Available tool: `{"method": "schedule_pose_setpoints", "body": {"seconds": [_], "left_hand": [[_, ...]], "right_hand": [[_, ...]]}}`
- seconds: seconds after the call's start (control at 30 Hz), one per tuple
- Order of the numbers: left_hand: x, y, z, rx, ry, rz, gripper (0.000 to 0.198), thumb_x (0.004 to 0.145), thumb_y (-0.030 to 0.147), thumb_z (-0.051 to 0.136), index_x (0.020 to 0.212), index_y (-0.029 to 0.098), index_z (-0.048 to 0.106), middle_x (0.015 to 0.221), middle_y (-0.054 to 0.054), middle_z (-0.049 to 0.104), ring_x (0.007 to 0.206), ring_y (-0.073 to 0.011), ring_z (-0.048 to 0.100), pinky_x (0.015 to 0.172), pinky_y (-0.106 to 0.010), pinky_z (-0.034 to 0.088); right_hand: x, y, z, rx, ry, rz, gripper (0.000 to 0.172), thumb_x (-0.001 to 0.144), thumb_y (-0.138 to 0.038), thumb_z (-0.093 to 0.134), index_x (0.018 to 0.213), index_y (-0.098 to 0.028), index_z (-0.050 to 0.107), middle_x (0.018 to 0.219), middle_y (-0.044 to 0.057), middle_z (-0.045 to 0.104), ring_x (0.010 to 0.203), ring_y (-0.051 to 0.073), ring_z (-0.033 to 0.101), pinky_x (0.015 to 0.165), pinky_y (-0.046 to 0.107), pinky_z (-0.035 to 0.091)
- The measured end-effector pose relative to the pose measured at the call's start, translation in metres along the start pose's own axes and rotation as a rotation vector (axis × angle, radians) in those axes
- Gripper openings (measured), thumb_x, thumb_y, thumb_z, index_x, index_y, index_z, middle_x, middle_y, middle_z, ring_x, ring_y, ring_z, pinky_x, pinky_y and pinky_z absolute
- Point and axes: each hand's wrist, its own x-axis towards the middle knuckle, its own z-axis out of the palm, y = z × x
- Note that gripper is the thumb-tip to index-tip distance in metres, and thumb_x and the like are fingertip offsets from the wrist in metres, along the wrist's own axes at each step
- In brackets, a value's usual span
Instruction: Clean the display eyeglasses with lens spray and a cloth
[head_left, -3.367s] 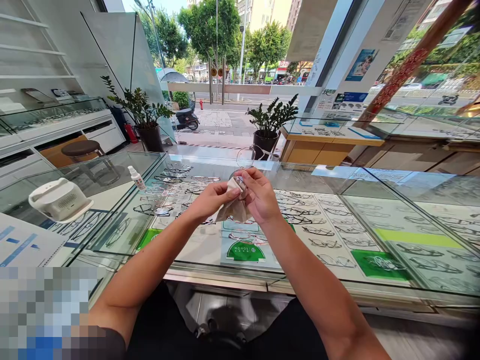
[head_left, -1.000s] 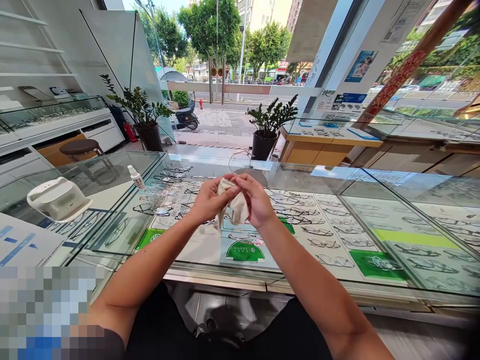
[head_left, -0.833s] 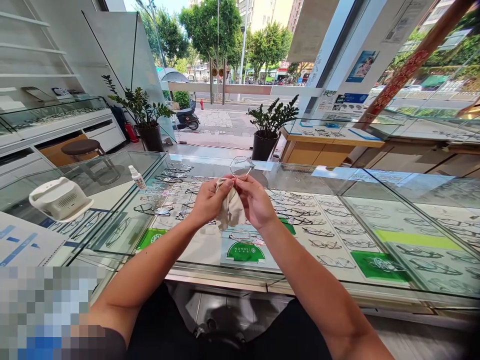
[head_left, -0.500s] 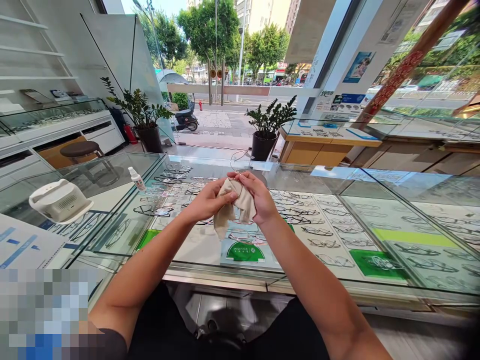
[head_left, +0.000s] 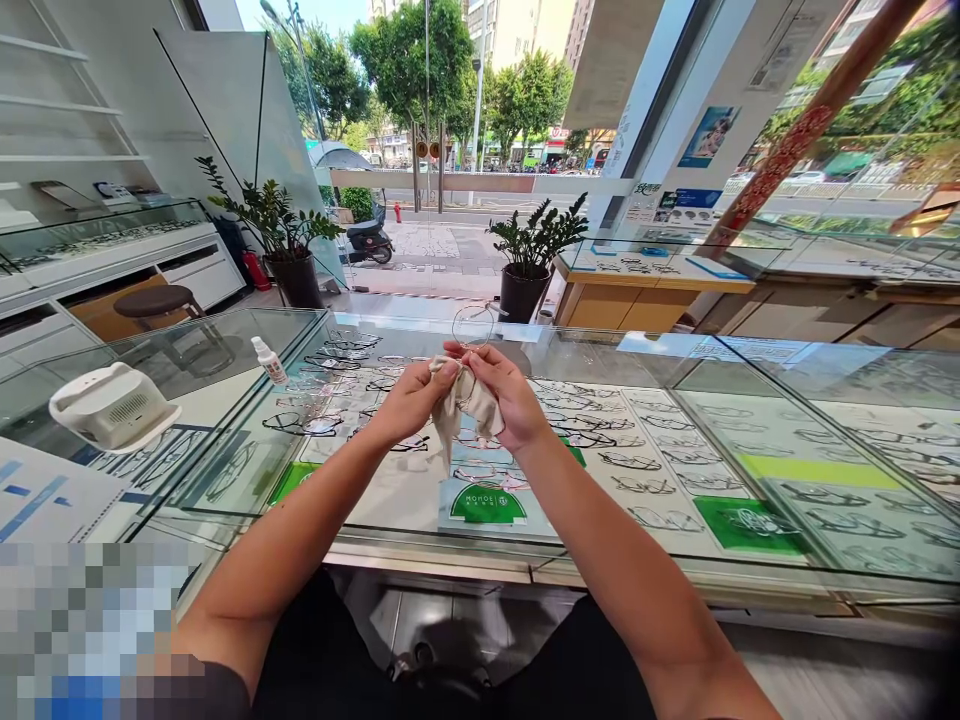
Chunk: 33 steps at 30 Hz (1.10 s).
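Observation:
Both my hands meet above the glass display counter (head_left: 675, 560). My left hand (head_left: 411, 400) pinches a beige cleaning cloth (head_left: 459, 408) that hangs down between the hands. My right hand (head_left: 510, 395) is closed on a pair of thin wire-rimmed glasses (head_left: 472, 325), whose round lens sticks up above my fingers. The cloth wraps the lower part of the glasses, so that part is hidden.
Rows of spectacle frames (head_left: 637, 455) lie under the counter glass. A small white spray bottle (head_left: 268, 360) and a white box-shaped device (head_left: 112, 405) stand on the counter at the left. Two potted plants (head_left: 532, 250) stand behind, by the shop window.
My hands have shifted the cloth over the glasses, and the round lens has turned and sits a little further left above my fingers. The view has tilted slightly.

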Motion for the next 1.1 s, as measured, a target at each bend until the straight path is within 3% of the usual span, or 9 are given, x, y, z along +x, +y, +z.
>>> {"method": "schedule_pose_setpoints", "body": {"seconds": [0.17,0.3,0.47,0.57,0.67,0.93,1.1], "left_hand": [[0.005,0.002,-0.009,-0.054,0.109,-0.043,0.072,0.081,0.087,0.076,0.080,0.015,0.071,0.071,-0.001,0.066,0.066,-0.0134,0.054,0.065,-0.025,0.044],[0.011,-0.001,-0.020,-0.141,0.217,-0.078,0.073,0.075,0.087,0.082,0.083,0.015,0.074,0.071,-0.002,0.070,0.067,-0.0155,0.062,0.064,-0.025,0.048],[0.014,-0.002,-0.030,-0.195,0.188,-0.066,0.068,0.083,0.083,0.078,0.090,0.016,0.078,0.078,-0.004,0.076,0.074,-0.0193,0.070,0.071,-0.029,0.055],[0.012,0.000,-0.032,-0.188,0.157,-0.045,0.066,0.087,0.082,0.075,0.090,0.017,0.079,0.078,-0.004,0.076,0.078,-0.0203,0.071,0.074,-0.030,0.055],[0.010,0.001,-0.031,-0.156,0.118,-0.038,0.068,0.089,0.084,0.071,0.091,0.016,0.080,0.077,-0.005,0.076,0.078,-0.0204,0.071,0.075,-0.031,0.056],[0.008,0.005,-0.033,-0.132,0.065,-0.032,0.064,0.085,0.078,0.080,0.087,0.015,0.076,0.077,-0.004,0.074,0.065,-0.0149,0.063,0.062,-0.027,0.048],[0.006,0.012,-0.030,-0.246,-0.010,-0.041,0.049,0.077,0.056,0.098,0.100,0.018,0.079,0.086,-0.005,0.078,0.071,-0.0153,0.067,0.071,-0.028,0.055]], "right_hand": [[0.002,-0.009,-0.004,-0.041,0.051,-0.064,0.030,0.076,-0.048,0.099,0.085,-0.028,0.078,0.136,0.002,0.079,0.137,0.026,0.065,0.120,0.042,0.053],[0.001,-0.018,-0.005,-0.116,0.038,-0.092,0.027,0.078,-0.049,0.096,0.082,-0.029,0.080,0.146,0.002,0.074,0.143,0.027,0.059,0.119,0.042,0.052],[0.000,-0.016,-0.004,-0.259,-0.056,-0.051,0.026,0.079,-0.050,0.094,0.080,-0.027,0.081,0.152,0.004,0.069,0.146,0.030,0.056,0.122,0.046,0.047],[0.001,-0.009,-0.004,-0.354,-0.075,-0.030,0.027,0.077,-0.051,0.093,0.079,-0.027,0.082,0.124,0.006,0.075,0.134,0.030,0.060,0.121,0.047,0.045],[0.002,-0.002,-0.006,-0.426,-0.062,0.007,0.027,0.077,-0.051,0.092,0.079,-0.027,0.081,0.095,0.004,0.072,0.121,0.028,0.061,0.117,0.048,0.043],[0.001,0.003,-0.005,-0.328,-0.033,0.090,0.035,0.070,-0.051,0.099,0.085,-0.025,0.082,0.093,0.001,0.075,0.098,0.021,0.065,0.104,0.042,0.048],[-0.001,0.003,-0.003,-0.213,-0.037,0.101,0.040,0.068,-0.054,0.101,0.086,-0.024,0.080,0.090,0.000,0.074,0.090,0.019,0.065,0.098,0.039,0.052]]}}
